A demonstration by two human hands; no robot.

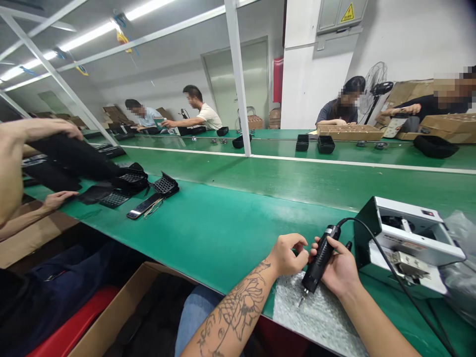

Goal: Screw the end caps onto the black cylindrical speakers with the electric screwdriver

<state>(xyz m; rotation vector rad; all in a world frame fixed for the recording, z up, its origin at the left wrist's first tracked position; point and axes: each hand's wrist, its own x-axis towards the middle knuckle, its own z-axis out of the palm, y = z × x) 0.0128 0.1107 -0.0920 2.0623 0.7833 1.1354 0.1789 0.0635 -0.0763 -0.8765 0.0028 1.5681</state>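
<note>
My right hand [340, 270] is wrapped round a black electric screwdriver [322, 260], its thumb along the body. The tool tilts with its thin bit pointing down, over a sheet of clear bubble wrap [316, 320] at the bench edge. Close to the screwdriver's left side is my left hand [292, 254], fingers curled in and thumb bent; whatever lies inside them, if anything, is hidden. A cable runs from the top of the screwdriver past a white and black screw feeder [409, 248] on my right.
At left, a co-worker's hands handle black cases [128, 178] on the green bench [215, 223]. A phone [145, 206] lies near them. A cardboard box [111, 302] of dark items stands below. Several people work across the conveyor, behind a white post [238, 74].
</note>
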